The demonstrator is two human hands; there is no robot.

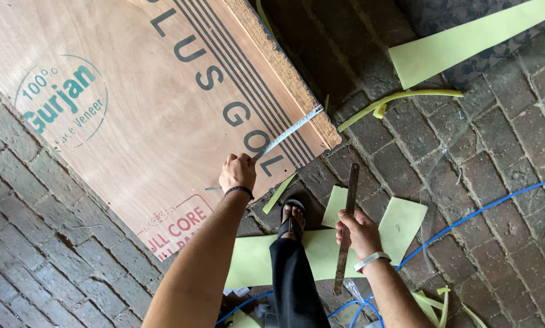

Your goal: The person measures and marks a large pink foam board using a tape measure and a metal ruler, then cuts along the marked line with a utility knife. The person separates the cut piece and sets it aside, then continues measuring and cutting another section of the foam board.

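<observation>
**Tape on plywood, steel rule in the other hand**

Both forearms come in from the bottom edge, with a black trouser leg (294, 285) and a sandalled foot (292, 218) between them. Left hand (238, 172) rests on the plywood sheet (145, 121), grip pinched on the near end of a measuring tape (287, 134). Tape runs taut from the fingers up to the sheet's right corner and ends at the rough cut edge. Black band on that wrist.

Right hand (359, 232) is off the sheet, above the brick floor (497, 182), grip clenched around the middle of a long steel rule (346, 228) held nearly upright in view. Silver bracelet on that wrist.

Plywood lies flat on the bricks, filling the upper left. Pale green laminate offcuts (400, 222) lie under and beside the right hand, more strips (400, 97) top right. Blue cable (485, 209) crosses the bricks at right.
</observation>
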